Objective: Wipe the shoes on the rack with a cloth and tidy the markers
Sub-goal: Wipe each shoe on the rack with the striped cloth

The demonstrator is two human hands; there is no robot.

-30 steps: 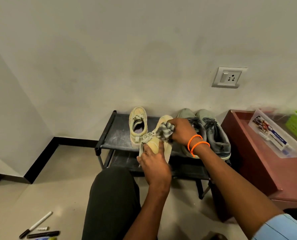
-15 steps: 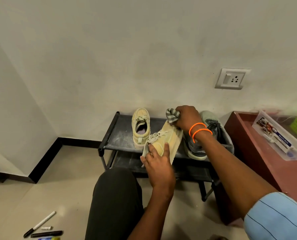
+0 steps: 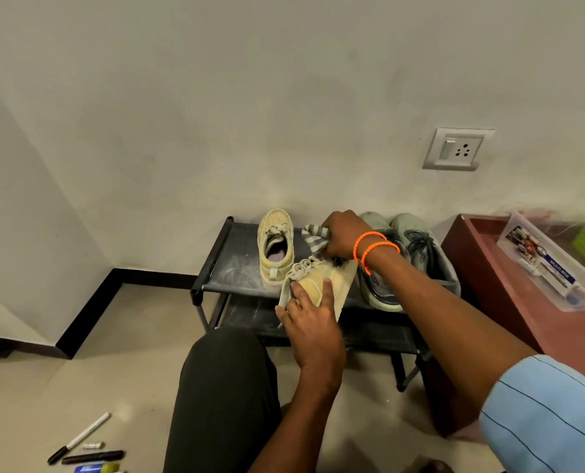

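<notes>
Cloth, grey-striped rag [image 3: 313, 237], has moved up to the toe since a second ago; my right hand [image 3: 340, 235] pinches it, my left hand [image 3: 313, 324] clasps the tilted yellow canvas sneaker [image 3: 332, 279].

Dusty matt black rack shelf [image 3: 236, 264], striped woven cloth [image 3: 313, 237], knit yellow shoe [image 3: 321, 285].

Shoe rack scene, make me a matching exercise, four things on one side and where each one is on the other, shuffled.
Things:
1. striped cloth
2. yellow shoe being wiped
3. markers
4. grey shoes

Places:
A. on the floor, lower left
B. gripped in the right hand
C. on the rack's top shelf, right side
D. held by the left hand

Pairs: 1-B, 2-D, 3-A, 4-C
</notes>
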